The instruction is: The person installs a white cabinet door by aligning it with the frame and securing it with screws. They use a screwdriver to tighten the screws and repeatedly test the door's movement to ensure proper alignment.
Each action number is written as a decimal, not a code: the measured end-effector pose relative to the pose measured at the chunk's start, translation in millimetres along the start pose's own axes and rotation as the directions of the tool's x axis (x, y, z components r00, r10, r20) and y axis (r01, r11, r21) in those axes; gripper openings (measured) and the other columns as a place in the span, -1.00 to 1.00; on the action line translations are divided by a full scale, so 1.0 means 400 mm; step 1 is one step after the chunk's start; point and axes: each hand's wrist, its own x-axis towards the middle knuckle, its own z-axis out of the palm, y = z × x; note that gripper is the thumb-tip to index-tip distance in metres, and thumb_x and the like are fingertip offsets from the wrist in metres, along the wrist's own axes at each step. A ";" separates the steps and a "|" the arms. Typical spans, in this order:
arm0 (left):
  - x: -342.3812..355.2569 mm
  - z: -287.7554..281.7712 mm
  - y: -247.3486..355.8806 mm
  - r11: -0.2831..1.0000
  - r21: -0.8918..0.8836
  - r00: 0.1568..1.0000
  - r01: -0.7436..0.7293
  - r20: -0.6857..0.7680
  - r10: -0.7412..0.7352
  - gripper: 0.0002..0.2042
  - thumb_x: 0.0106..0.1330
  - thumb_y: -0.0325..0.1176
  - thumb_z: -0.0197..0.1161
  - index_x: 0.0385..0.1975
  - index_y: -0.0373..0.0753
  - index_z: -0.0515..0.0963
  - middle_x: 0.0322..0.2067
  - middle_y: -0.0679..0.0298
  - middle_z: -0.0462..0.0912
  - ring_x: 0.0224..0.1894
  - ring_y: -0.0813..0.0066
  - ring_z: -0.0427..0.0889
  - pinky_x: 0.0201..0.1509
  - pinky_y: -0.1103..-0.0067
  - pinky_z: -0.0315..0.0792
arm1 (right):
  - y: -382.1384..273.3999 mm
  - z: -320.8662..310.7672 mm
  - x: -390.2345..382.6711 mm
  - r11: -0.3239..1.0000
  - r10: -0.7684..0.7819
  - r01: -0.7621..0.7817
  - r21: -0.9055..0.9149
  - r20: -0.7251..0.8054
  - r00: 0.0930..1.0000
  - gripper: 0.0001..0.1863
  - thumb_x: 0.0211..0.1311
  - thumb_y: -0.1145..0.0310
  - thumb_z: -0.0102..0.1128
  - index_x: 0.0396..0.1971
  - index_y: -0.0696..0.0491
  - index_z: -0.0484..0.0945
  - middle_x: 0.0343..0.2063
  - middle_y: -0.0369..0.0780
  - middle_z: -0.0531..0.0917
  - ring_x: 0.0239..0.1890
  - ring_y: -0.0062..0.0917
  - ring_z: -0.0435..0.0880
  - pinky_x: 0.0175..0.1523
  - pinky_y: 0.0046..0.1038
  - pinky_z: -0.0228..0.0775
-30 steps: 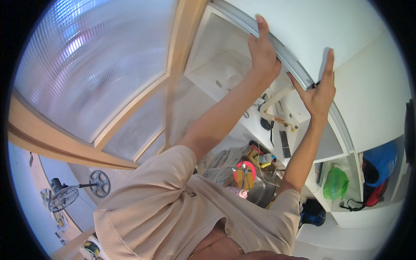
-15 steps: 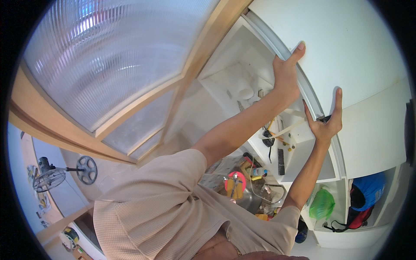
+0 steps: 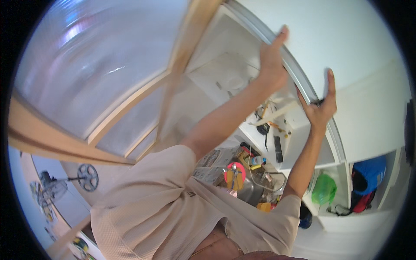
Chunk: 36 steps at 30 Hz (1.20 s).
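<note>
Both hands are up at the metal-trimmed lower edge of a large white cabinet door (image 3: 329,47). My left hand (image 3: 273,60) clasps the edge with its thumb on the outer face; its other fingers are hidden behind. Farther right, my right hand (image 3: 322,108) holds the same edge, thumb up along the white face, fingers tucked underneath. A small dark piece shows at the edge beside that palm; I cannot tell what it is. Below the door, the white cabinet shelf (image 3: 299,151) carries a black tape measure (image 3: 263,128), a black bar (image 3: 278,149) and several small loose items.
A wood-framed ribbed glass panel (image 3: 117,65) stands close at the left. Beneath my arms is a cluttered sink (image 3: 251,193) with a pink round item (image 3: 235,172). A green bag (image 3: 324,189) and blue bag (image 3: 369,173) fill lower-right cubbies. A fan (image 3: 54,188) is at far left.
The view has shifted. My hands and the door edge appear higher and farther left, with the grip looking the same. The shelf items also sit slightly higher in the picture.
</note>
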 end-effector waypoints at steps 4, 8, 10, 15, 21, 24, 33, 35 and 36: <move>-0.039 -0.052 0.044 0.965 0.234 0.988 0.114 0.077 -0.136 -0.51 0.52 -0.17 0.22 0.25 -0.39 0.34 0.13 0.05 0.54 0.21 0.14 0.57 0.27 0.19 0.55 | -0.025 0.018 -0.014 0.977 0.202 -0.197 0.078 -0.059 0.978 0.27 -0.18 0.14 0.77 0.49 0.16 0.10 0.16 0.08 0.61 0.08 -0.20 0.72 0.12 -0.29 0.60; -0.088 -0.071 0.094 0.741 0.629 0.926 0.234 0.088 -0.367 -0.47 0.52 -0.10 0.22 0.24 -0.44 0.38 0.10 0.02 0.57 0.13 0.23 0.65 0.15 0.31 0.64 | -0.049 0.019 -0.044 0.940 0.329 -0.316 0.126 -0.107 0.938 0.32 -0.17 0.07 0.77 0.51 0.15 0.01 -0.29 -0.13 0.67 -0.36 -0.42 0.73 -0.29 -0.45 0.59; -0.098 -0.062 0.105 0.591 0.788 0.940 0.174 0.045 -0.338 -0.47 0.52 -0.05 0.22 0.16 -0.47 0.45 0.02 0.01 0.63 0.07 0.27 0.69 0.08 0.36 0.68 | -0.067 -0.001 -0.070 0.896 0.443 -0.440 0.053 -0.097 0.891 0.29 -0.16 0.09 0.77 0.51 0.13 0.05 -0.46 -0.25 0.59 -0.49 -0.56 0.61 -0.39 -0.52 0.49; -0.134 -0.035 0.096 0.019 0.952 0.948 -0.305 0.305 -0.089 -0.67 0.39 -0.15 0.40 -0.12 -0.32 0.65 -0.38 0.21 0.64 -0.19 0.39 0.70 -0.24 0.50 0.61 | -0.096 -0.021 -0.154 0.810 0.585 -0.567 0.149 -0.154 0.796 -0.22 0.11 0.25 0.61 0.34 0.01 0.45 -0.56 -0.35 0.40 -0.57 -0.64 0.32 -0.43 -0.57 0.23; -0.071 -0.023 0.033 -0.433 0.370 0.447 -0.822 0.890 -0.088 -0.69 0.14 -0.27 0.57 -0.11 -0.08 0.72 -0.25 0.37 0.57 -0.16 0.39 0.53 -0.12 0.47 0.46 | -0.152 -0.024 -0.335 0.539 0.839 -0.784 0.307 -0.108 0.534 -0.49 0.23 0.37 0.47 0.19 0.02 0.59 -0.61 -0.40 0.35 -0.57 -0.72 0.27 -0.43 -0.59 0.13; -0.008 -0.013 0.012 -0.426 0.238 0.348 -0.873 0.916 -0.201 -0.69 0.19 -0.16 0.51 -0.08 -0.03 0.70 -0.03 0.38 0.54 0.06 0.31 0.45 0.16 0.33 0.30 | -0.194 -0.008 -0.410 0.421 0.895 -0.830 0.366 -0.018 0.446 -0.52 0.24 0.38 0.45 0.17 0.05 0.60 -0.63 -0.43 0.33 -0.56 -0.75 0.24 -0.44 -0.61 0.09; 0.020 0.049 -0.024 -0.287 0.301 0.362 -0.910 0.912 -0.192 -0.79 0.18 -0.28 0.47 -0.19 -0.05 0.66 -0.12 0.26 0.50 -0.02 0.22 0.44 0.08 0.25 0.24 | -0.268 0.013 -0.638 0.167 0.941 -0.892 0.420 0.202 0.271 -0.58 0.27 0.44 0.42 0.13 0.10 0.62 -0.62 -0.47 0.33 -0.56 -0.78 0.22 -0.43 -0.62 0.07; 0.028 0.043 -0.025 -0.298 0.300 0.364 -0.906 0.912 -0.190 -0.78 0.18 -0.27 0.47 -0.18 -0.04 0.67 -0.11 0.26 0.50 -0.01 0.21 0.44 0.08 0.24 0.23 | -0.278 0.011 -0.657 0.126 0.944 -0.898 0.421 0.228 0.239 -0.61 0.29 0.48 0.40 0.12 0.12 0.62 -0.62 -0.48 0.32 -0.55 -0.80 0.22 -0.44 -0.65 0.08; 0.028 0.040 -0.022 -0.305 0.310 0.378 -0.901 0.905 -0.195 -0.78 0.19 -0.26 0.46 -0.18 -0.03 0.67 -0.10 0.26 0.50 0.00 0.21 0.43 0.09 0.24 0.23 | -0.282 0.008 -0.668 0.120 0.941 -0.900 0.419 0.240 0.237 -0.61 0.30 0.48 0.40 0.12 0.13 0.61 -0.62 -0.48 0.32 -0.55 -0.80 0.22 -0.44 -0.65 0.09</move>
